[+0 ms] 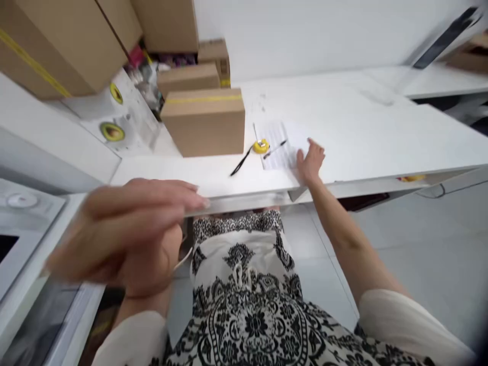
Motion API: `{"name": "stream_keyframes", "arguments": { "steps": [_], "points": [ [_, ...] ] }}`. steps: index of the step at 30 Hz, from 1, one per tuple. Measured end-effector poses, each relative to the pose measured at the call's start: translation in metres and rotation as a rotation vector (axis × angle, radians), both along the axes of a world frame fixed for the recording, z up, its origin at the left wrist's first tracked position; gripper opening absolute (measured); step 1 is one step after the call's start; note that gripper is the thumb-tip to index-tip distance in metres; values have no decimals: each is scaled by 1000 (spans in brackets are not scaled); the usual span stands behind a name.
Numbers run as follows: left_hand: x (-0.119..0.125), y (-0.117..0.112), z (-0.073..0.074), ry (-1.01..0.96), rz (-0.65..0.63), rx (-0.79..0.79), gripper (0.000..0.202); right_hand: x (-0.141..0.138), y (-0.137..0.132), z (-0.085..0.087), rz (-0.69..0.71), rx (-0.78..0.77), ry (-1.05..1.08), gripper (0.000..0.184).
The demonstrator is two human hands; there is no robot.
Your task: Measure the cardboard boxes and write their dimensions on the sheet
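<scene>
My left hand [129,229] is raised close to the camera, in front of the table's near edge. Its fingers stretch out to the right, a little blurred, and I see nothing in them. On the white table, my right hand [312,161] rests with its fingers apart at the right side of a printed sheet of paper [277,159]. A black pen [280,145] lies across that sheet. Just left of the pen is a yellow tape measure [261,146] with a black wrist strap [241,163].
A closed cardboard box [213,127] stands left of the tape measure, with more boxes behind it. Larger cartons [72,40] and a white box with avocado pictures [129,112] are at the left. A white appliance [26,208] stands lower left. Open shelving shows under the table [373,137].
</scene>
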State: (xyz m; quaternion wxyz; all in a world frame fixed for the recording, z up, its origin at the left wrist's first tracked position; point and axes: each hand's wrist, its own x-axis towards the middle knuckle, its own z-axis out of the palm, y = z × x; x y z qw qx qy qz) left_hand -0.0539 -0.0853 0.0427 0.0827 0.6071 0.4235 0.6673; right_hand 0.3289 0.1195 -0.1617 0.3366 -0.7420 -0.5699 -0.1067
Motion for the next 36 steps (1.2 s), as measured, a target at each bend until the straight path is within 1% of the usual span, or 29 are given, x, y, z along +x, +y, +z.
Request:
{"name": "stream_keyframes", "arguments": {
  "steps": [1,2,3,4,5,7,9,10,11,13,15,17,20,22,24,26,28,29,30,32,34,36],
  "points": [
    [8,26,1,-45,6,175,18,-13,6,4,50,13,-16,52],
    [15,50,-1,-25,-31,216,17,-26,12,8,107,10,-25,52],
    [18,73,-5,15,-66,218,20,-40,20,12,160,-9,-29,54],
    [18,95,-13,70,-79,187,20,-53,28,15,199,-32,-30,56],
    [15,115,-21,138,-61,136,20,-66,36,18,229,-53,-33,60],
    [0,154,-39,257,46,19,27,-86,53,21,269,-77,-53,66],
    [-20,194,-52,333,156,-76,37,-100,67,21,299,-77,-90,69],
    [-30,213,-55,315,206,-126,41,-104,72,20,308,-73,-106,69],
    [-40,233,-56,251,252,-194,46,-107,77,18,311,-70,-116,69],
    [-56,268,-52,36,281,-354,60,-109,83,15,295,-73,-116,71],
    [-66,296,-46,-143,235,-477,72,-109,86,11,284,-104,-97,70],
    [-70,315,-44,-225,135,-563,71,-108,86,8,298,-156,-72,61],
    [-73,329,-50,-283,-26,-666,56,-105,84,7,375,-181,17,45],
    [-75,331,-57,-320,-93,-703,52,-102,82,12,428,-121,207,44],
    [-79,330,-63,-351,-123,-723,55,-99,80,21,467,-8,546,48],
    [-82,327,-65,-367,-137,-745,59,-95,78,34,520,96,1003,48],
    [-83,323,-63,-373,-145,-772,62,-92,76,46,623,118,1457,46],
    [-82,320,-62,-363,-152,-789,63,-91,75,50,682,95,1637,45],
    [-80,317,-61,-340,-166,-809,63,-90,74,54,736,58,1768,44],
    [-72,308,-58,-249,-199,-843,63,-90,71,56,812,-1,1888,44],
    [-64,296,-56,-118,-241,-850,65,-89,68,57,838,-18,1909,42],
    [-57,279,-51,-14,-301,-812,69,-86,66,58,842,-9,1921,37]
  ]
}}
